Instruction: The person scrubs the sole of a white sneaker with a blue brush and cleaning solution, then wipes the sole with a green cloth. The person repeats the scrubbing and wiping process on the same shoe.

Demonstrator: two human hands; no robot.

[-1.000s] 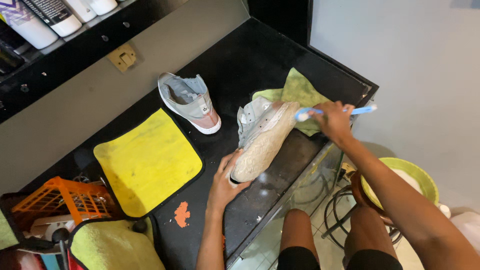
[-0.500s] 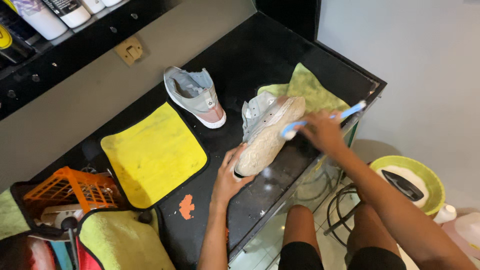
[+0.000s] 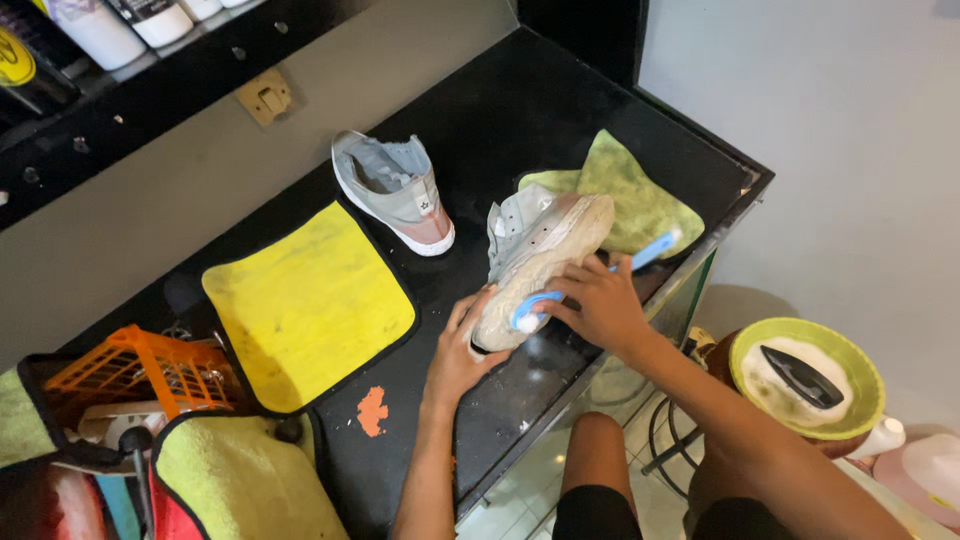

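We saw a black counter carrying almost everything. The shoe near its front edge showed a cream, dirty sole and grey upper; the brush against it was light blue. The second shoe towards the back was grey with a pink toe and white sole. One cloth was bright yellow with black edging, another at the right corner dull yellow-green. The basket at the left edge was orange.

Grey sneaker tipped sole-up on black counter, blue brush on its dirty sole
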